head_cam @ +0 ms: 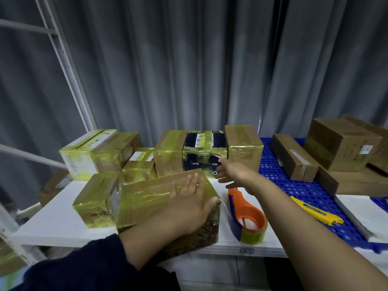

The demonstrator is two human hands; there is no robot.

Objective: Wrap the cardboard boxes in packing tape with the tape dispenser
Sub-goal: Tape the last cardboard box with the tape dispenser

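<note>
- The tape dispenser (245, 217) lies on its side on the white table (63, 223), in neither hand.
- Just left of it, the left hand (189, 206) presses flat, fingers straight, on the taped box (147, 198), probably to smooth the tape down.
- Just beyond the dispenser, the right hand (233, 173) is spread and holds nothing, stretched toward the black box (204, 154).
- Well right of the dispenser, plain brown boxes (294, 156) sit on the blue mat (294, 192), seemingly awaiting wrapping.

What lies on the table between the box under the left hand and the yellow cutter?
The orange tape dispenser, on the white table; head view.
</note>
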